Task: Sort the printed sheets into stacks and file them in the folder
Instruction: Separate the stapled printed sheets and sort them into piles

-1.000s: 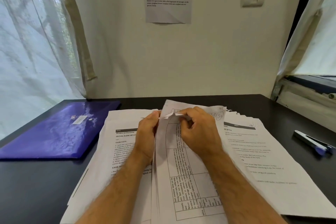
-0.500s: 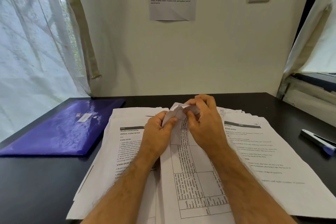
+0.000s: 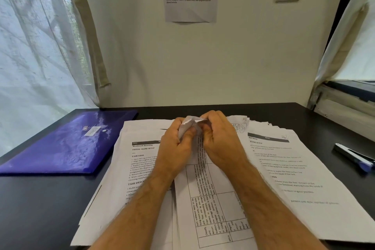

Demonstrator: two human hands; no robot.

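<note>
We saw bare black tabletop [image 3: 40, 205] left of the spread printed sheets [image 3: 294, 178]; a glossy purple plastic folder [image 3: 67, 144] blocked the far-left corner.

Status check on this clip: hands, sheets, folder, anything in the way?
Left hand and right hand both pinch the crumpled top of the table-printed sheet. Other printed sheets spread on desk. Purple folder closed, left. Stapler right, clear of the work.
</note>
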